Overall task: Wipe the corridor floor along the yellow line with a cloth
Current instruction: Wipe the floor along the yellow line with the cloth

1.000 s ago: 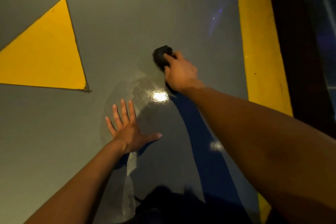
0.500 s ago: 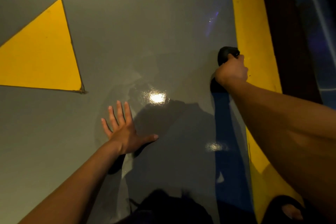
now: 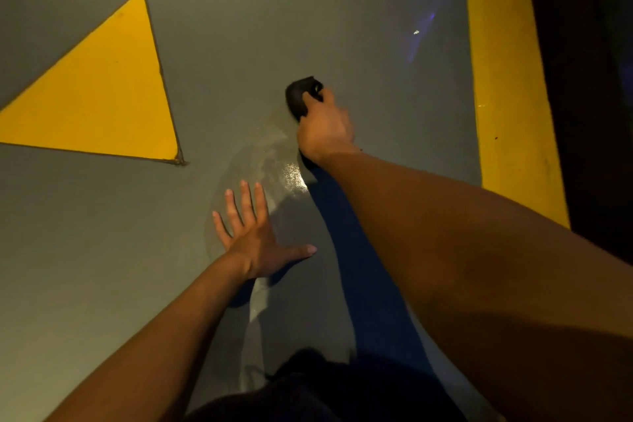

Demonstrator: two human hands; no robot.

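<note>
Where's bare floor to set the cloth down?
Bare grey floor lies between the right hand, gripping the cloth, and the yellow line, and between the yellow triangle and the cloth. Crowded around the left hand.

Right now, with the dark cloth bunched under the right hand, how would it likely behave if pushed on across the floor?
The cloth looks soft and floppy: it sits in a rounded wad under the right hand, so it would probably deform rather than slide as a block. The grey floor shows a glossy, wet-looking patch, so it likely glides easily. It seems light.
</note>
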